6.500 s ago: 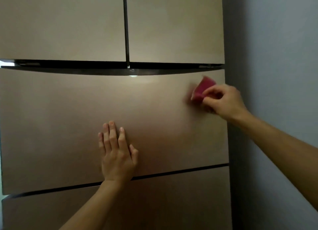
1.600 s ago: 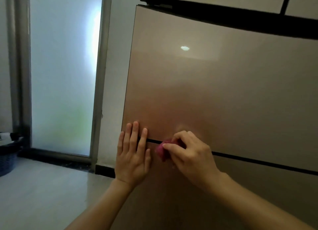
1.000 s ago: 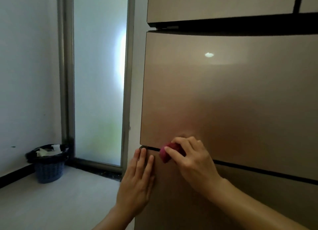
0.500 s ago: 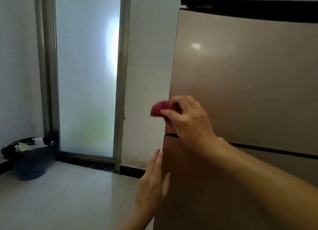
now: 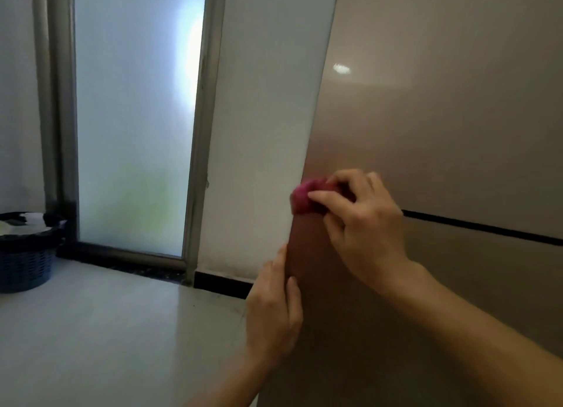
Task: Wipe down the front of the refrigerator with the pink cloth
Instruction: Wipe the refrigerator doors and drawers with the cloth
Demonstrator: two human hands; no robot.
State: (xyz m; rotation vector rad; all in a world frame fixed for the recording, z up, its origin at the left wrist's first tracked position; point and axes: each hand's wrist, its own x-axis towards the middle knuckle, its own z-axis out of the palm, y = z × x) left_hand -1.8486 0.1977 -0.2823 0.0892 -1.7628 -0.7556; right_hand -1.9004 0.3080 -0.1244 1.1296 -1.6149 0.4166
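Observation:
The bronze-coloured refrigerator (image 5: 441,126) fills the right half of the head view, with a dark gap between its middle and lower panels. My right hand (image 5: 362,223) is closed around the bunched pink cloth (image 5: 303,197) and holds it at the refrigerator's left edge, just above that gap. My left hand (image 5: 274,309) rests with straight fingers against the left edge of the lower panel, below the cloth, and holds nothing.
A frosted glass door (image 5: 134,117) with a grey metal frame stands to the left. A white wall strip (image 5: 265,132) lies between the door and the refrigerator. A dark blue basket (image 5: 24,254) with rubbish sits on the pale tiled floor (image 5: 106,330) at the far left.
My right hand has moved the pink cloth down along the refrigerator's left edge toward the gap. My left hand has stayed at the lower panel's edge. The view has tilted and swung slightly.

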